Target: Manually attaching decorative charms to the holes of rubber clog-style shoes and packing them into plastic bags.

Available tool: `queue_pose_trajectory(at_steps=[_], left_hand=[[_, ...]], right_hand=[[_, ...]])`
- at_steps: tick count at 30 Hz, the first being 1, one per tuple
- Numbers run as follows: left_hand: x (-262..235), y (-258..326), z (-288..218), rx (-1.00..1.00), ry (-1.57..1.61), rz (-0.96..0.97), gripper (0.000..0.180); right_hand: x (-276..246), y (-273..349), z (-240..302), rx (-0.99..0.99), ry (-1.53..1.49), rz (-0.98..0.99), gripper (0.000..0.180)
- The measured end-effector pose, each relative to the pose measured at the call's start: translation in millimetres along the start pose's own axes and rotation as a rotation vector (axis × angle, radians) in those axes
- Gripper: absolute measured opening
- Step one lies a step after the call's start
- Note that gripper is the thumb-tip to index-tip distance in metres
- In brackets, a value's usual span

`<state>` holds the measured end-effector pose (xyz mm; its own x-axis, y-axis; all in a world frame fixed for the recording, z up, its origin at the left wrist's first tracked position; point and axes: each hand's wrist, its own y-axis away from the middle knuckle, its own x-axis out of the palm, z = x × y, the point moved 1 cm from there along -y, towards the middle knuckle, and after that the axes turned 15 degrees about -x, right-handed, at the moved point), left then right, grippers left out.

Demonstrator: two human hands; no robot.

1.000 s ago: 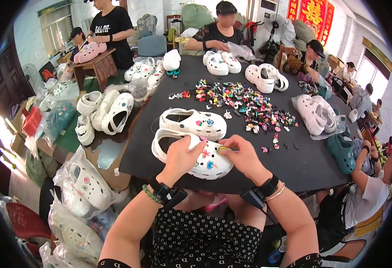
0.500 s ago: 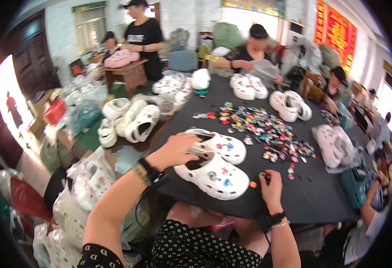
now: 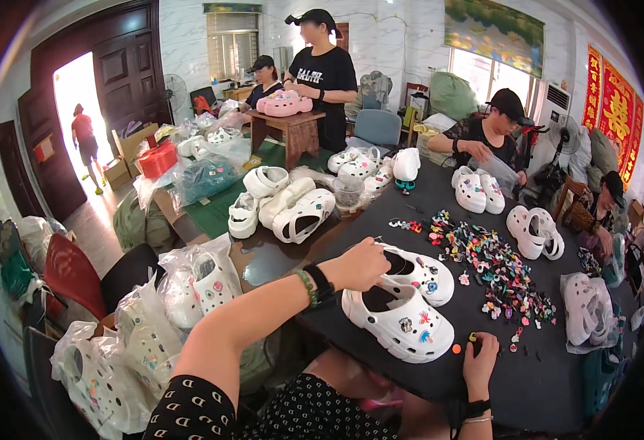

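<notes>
So picture a clock face centered on the near white clog [image 3: 397, 323], which sits on the dark tabletop [image 3: 542, 381] with the far white clog [image 3: 428, 277] right against it at 1 o'clock. Left arm's stretched way out from 8 o'clock, and the left hand [image 3: 362, 265] is up at 11, knuckles high, fingers bent down over the clogs' heel end. Can't tell if they're actually gripping the strap or just resting there. Right hand [image 3: 482, 355] is at 4 o'clock, forearm coming up from 5, wrist low, fingers curled and pinching a small yellow piece [image 3: 472, 337]. Little orange disc [image 3: 456, 349] lies just beside it, and the charm pile [image 3: 492, 264] is over at 2.
</notes>
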<state>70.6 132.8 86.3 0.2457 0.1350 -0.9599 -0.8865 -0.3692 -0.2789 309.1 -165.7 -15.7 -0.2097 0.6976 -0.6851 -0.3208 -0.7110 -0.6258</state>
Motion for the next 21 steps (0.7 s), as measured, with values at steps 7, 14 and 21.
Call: queue_pose_trajectory(at_steps=[7, 14, 21], left_hand=[[-36, 30, 41, -0.235, 0.272, -0.359, 0.018], [-59, 1, 169, -0.854, 0.125, -0.676, 0.017], [1, -34, 285, -1.113, 0.070, -0.826, 0.027]], right_hand=[[-3, -6, 6, 0.078, -0.009, 0.053, 0.029], [0, -1, -6, -0.027, 0.038, 0.082, 0.028], [-13, -20, 25, -0.089, 0.180, 0.145, 0.024]])
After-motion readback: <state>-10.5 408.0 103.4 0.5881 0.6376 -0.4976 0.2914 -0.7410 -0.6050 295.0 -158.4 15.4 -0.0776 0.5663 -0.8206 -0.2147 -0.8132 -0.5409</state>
